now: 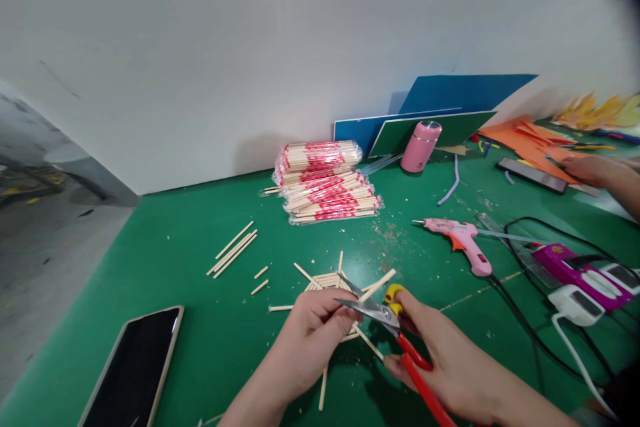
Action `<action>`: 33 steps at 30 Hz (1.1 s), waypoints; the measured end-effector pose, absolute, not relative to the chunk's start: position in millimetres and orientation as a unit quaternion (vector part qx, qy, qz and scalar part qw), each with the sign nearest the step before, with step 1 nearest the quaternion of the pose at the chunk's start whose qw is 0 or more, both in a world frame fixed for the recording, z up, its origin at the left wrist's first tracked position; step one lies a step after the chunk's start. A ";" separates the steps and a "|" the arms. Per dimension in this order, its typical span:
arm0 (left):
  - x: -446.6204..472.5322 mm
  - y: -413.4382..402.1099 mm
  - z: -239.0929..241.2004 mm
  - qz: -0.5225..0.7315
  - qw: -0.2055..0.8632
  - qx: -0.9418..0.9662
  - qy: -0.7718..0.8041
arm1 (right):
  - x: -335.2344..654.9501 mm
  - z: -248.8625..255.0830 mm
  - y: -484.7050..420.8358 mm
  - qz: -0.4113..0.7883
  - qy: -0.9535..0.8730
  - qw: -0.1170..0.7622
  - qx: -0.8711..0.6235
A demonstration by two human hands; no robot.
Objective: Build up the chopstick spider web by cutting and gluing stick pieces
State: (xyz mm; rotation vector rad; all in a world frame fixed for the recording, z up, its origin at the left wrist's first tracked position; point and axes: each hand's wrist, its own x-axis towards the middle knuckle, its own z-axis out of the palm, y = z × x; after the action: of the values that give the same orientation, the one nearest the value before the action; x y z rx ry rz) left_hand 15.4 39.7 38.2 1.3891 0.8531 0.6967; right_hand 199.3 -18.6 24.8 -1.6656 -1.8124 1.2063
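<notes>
My left hand (314,327) is closed, pinching a thin wooden stick (384,281) that slants up to the right. In my right hand (440,350) is a pair of scissors (421,379) with red handles and a yellow piece near the pivot. Their blades stand apart, with the stick between them close to my left fingertips. Beneath both hands lies a web-like frame of wooden sticks (324,280), with spokes pointing outward. My left hand covers much of it. Two short cut pieces (260,287) and several longer loose sticks (234,252) lie to the left.
Plastic-wrapped bundles of sticks (327,184) lie near the white partition (200,67). Rightward are a pink bottle (421,147), a pink glue gun (463,238) with its cable, and a purple power strip (583,274). A phone (135,367) lies front left. Another person's hand (590,167) touches orange paper.
</notes>
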 end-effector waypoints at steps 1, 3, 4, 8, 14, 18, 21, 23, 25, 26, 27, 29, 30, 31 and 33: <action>15.1 39.7 39.0 0.300 0.645 0.599 0.368 | 198.9 26.0 -18.9 0.434 -0.647 0.202 -0.593; 14.8 39.2 41.1 0.293 0.658 0.593 0.359 | 197.6 28.3 -19.2 0.443 -0.646 0.210 -0.585; 15.0 38.9 42.1 0.291 0.657 0.596 0.357 | 196.8 29.1 -19.1 0.448 -0.645 0.215 -0.581; 19.2 36.2 41.5 0.303 0.583 0.648 0.385 | 194.1 27.9 -17.5 0.463 -0.632 0.240 -0.573; 25.4 29.5 31.3 0.346 0.397 0.737 0.424 | 195.1 16.7 -18.5 0.445 -0.624 0.220 -0.603; 21.4 33.3 33.9 0.320 0.480 0.715 0.395 | 198.7 18.3 -19.1 0.430 -0.641 0.190 -0.607; 17.6 38.6 38.2 0.295 0.580 0.662 0.372 | 200.8 23.2 -17.9 0.423 -0.650 0.182 -0.605; 15.7 40.8 40.1 0.285 0.636 0.620 0.360 | 200.8 25.9 -17.1 0.432 -0.651 0.184 -0.596; 14.2 41.3 40.8 0.275 0.678 0.582 0.354 | 199.4 27.8 -16.5 0.441 -0.652 0.196 -0.584; 13.6 41.1 40.9 0.267 0.694 0.567 0.353 | 198.3 28.6 -16.2 0.444 -0.653 0.205 -0.579; 13.3 40.8 40.7 0.261 0.707 0.555 0.352 | 197.1 29.2 -15.8 0.446 -0.654 0.213 -0.573; 13.7 40.0 39.9 0.257 0.714 0.550 0.349 | 194.8 30.1 -14.9 0.456 -0.652 0.229 -0.561; 14.5 39.6 39.2 0.262 0.706 0.558 0.349 | 193.9 30.2 -14.3 0.461 -0.650 0.235 -0.557; 15.9 39.2 38.4 0.273 0.687 0.572 0.356 | 193.2 30.1 -13.6 0.466 -0.646 0.241 -0.554; 19.5 37.7 35.8 0.304 0.624 0.609 0.382 | 192.6 28.5 -12.4 0.465 -0.639 0.252 -0.559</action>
State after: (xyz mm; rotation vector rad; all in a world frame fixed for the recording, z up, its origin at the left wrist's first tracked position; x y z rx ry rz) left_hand 19.5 37.7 35.8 1.3987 0.8777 0.6986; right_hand 192.6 -12.4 28.5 -1.5195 -1.7384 1.2650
